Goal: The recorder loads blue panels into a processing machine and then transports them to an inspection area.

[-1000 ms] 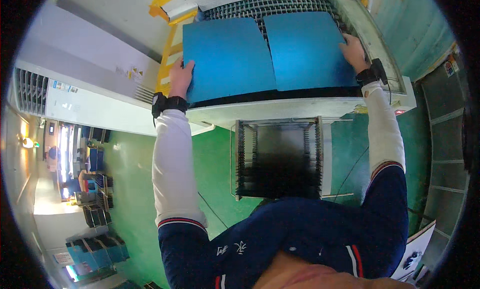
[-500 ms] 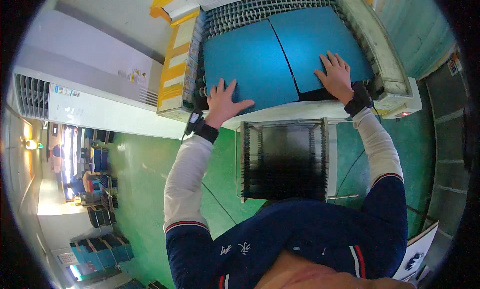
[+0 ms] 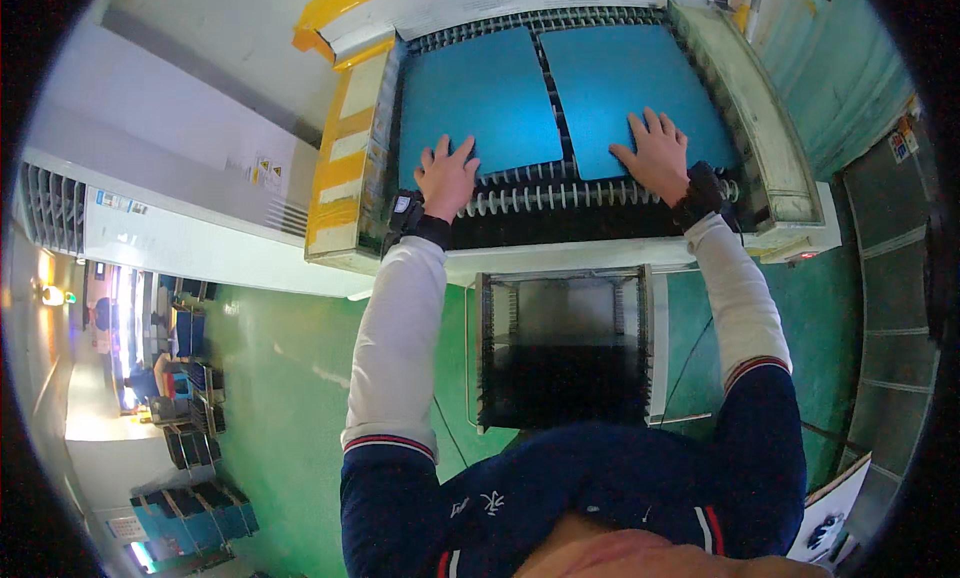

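Two flat blue panels lie side by side on a bed of rollers (image 3: 545, 196), with a narrow gap between them. My left hand (image 3: 447, 176) rests with fingers spread on the near edge of the left blue panel (image 3: 480, 98). On the right blue panel (image 3: 635, 88), my right hand (image 3: 656, 156) lies the same way, near its lower edge. Both hands are open, palms down, and grip nothing. A row of white roller discs shows between the panels and the machine's front edge.
The roller bed sits between a left side rail (image 3: 345, 168) with yellow tape and a pale right rail (image 3: 750, 118). Close to my body stands a slotted rack (image 3: 565, 378) with dark sheets. Further racks of blue panels (image 3: 195, 513) stand at far left on the green floor (image 3: 290, 378).
Both panels have shifted away from me, baring rollers at the front. The left panel has straightened and the gap has widened. My left hand has moved forward with its panel.
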Motion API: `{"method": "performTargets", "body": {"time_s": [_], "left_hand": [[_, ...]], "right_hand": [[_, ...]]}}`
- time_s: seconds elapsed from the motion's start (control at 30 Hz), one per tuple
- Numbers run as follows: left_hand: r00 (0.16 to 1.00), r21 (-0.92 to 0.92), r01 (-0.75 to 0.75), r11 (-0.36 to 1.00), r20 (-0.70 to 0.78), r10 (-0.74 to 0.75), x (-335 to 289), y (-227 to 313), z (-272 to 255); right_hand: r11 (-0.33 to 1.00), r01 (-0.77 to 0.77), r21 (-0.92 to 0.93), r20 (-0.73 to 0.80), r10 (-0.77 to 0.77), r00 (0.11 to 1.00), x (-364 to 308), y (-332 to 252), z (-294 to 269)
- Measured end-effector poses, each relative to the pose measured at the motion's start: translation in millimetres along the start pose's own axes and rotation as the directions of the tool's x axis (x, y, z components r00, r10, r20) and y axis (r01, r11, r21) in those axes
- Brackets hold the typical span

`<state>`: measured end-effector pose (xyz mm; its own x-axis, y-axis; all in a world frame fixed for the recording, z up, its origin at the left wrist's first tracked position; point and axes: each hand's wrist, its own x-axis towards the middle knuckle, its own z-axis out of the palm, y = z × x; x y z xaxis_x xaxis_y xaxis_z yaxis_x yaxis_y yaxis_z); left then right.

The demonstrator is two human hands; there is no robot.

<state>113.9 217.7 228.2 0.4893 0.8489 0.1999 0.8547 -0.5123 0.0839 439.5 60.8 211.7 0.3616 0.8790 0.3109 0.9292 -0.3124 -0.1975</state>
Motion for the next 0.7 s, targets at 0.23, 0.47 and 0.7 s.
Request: {"method": "performTargets", "body": {"time_s": [0.23,0.47,0.7], "left_hand": [[0.996,-0.036,0.057,0.998,-0.067,-0.059,32.8,4.4,15.6],[0.991,-0.081,0.054,0.995,-0.118,-0.064,45.8,2.6,24.6],[0.99,-0.061,0.042,0.997,-0.134,-0.05,56.9,4.2,22.9]], "right_hand": [[1.0,-0.011,0.006,0.0,0.011,1.0,43.0,-3.2,14.5],[1.0,-0.015,0.027,0.009,0.015,1.0,68.7,-1.8,26.6],[0.999,-0.032,0.023,0.01,0.032,0.999,89.2,4.4,33.4]]}}
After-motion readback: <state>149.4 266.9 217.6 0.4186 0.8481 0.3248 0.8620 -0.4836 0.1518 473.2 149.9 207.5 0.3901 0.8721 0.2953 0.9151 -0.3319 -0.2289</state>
